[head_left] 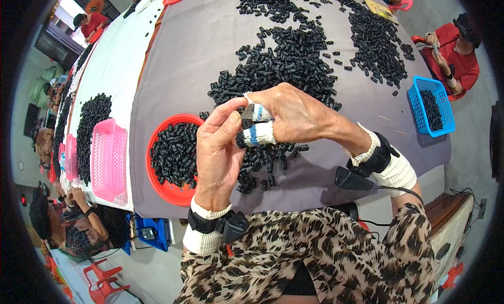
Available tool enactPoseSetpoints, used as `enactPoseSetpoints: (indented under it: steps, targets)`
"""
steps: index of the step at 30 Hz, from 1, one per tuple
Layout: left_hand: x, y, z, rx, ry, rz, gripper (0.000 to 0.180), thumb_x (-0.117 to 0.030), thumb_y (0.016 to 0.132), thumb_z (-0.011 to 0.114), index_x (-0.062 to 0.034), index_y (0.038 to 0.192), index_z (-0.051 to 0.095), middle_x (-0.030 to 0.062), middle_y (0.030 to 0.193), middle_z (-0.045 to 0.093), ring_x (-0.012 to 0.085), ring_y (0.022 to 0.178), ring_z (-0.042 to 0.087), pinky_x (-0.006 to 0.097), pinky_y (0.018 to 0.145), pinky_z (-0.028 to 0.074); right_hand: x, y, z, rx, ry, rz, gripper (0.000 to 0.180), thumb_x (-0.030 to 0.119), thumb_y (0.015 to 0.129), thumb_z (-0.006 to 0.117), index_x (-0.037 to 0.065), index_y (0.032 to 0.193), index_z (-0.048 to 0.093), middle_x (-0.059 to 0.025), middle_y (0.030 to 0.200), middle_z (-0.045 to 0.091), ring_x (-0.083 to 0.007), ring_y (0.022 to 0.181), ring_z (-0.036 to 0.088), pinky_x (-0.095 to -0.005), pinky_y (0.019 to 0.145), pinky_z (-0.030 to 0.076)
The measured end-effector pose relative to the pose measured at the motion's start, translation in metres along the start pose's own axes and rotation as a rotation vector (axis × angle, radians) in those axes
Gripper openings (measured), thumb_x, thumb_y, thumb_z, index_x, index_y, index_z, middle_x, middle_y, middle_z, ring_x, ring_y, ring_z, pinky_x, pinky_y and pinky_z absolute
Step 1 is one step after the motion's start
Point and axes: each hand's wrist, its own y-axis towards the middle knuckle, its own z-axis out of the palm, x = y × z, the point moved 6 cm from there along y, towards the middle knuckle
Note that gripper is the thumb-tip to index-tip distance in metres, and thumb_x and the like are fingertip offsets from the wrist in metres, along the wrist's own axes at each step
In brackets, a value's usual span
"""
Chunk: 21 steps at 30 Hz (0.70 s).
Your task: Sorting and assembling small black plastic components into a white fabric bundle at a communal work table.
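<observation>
My left hand [218, 146] pinches a small black plastic part [246, 123] between thumb and fingertips. Close against it, my right hand [302, 115] is closed, with white wraps marked in blue around its thumb and a finger. At those wrapped fingertips shows a small grey, blade-like piece [248, 112], partly hidden by the fingers. Just left of my left hand stands a round red tray [152, 170] full of similar black parts. Beyond and beneath both hands lies a large heap of black parts [283, 62] on the grey tablecloth [178, 57].
Pink baskets [109, 159] stand to the left beside another black heap [94, 115]. A blue basket [446, 115] holding black parts sits at the right edge, near a person in red [455, 57]. Other people work along the left side. Black boxes with a cable are strapped at my wrists.
</observation>
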Motion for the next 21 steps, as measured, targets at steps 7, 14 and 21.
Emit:
enactPoseSetpoints:
  steps: [7, 14, 21]
  targets:
    - [0.004, 0.001, 0.001, 0.004, -0.053, -0.026, 0.025, -0.007, 0.086, 0.055, 0.003, 0.109, 0.054, 0.0102, 0.098, 0.061, 0.0155, 0.089, 0.06, 0.029, 0.08, 0.048, 0.003, -0.006, -0.003, -0.073, -0.055, -0.078, 0.029, 0.023, 0.069, 0.067, -0.002, 0.077, 0.054, -0.0137, 0.063, 0.056, -0.0247, 0.055, 0.054, -0.0355, 0.052, 0.042]
    - [0.002, 0.0, 0.003, -0.017, -0.102, -0.031, 0.028, -0.002, 0.08, 0.058, 0.0018, 0.107, 0.054, 0.0093, 0.091, 0.061, 0.0146, 0.083, 0.059, 0.028, 0.077, 0.049, 0.002, -0.004, -0.008, -0.152, 0.0, -0.016, 0.036, 0.029, 0.065, 0.069, -0.003, 0.072, 0.055, -0.017, 0.065, 0.058, -0.0301, 0.056, 0.057, -0.0357, 0.052, 0.043]
    - [0.004, 0.006, 0.002, -0.12, 0.039, -0.056, 0.026, -0.001, 0.079, 0.058, 0.0015, 0.104, 0.055, 0.0079, 0.087, 0.061, 0.0132, 0.079, 0.059, 0.027, 0.073, 0.049, -0.003, -0.006, -0.007, -0.179, 0.012, 0.007, 0.034, 0.026, 0.064, 0.07, -0.003, 0.071, 0.054, -0.0164, 0.064, 0.058, -0.0296, 0.056, 0.057, -0.0357, 0.051, 0.043]
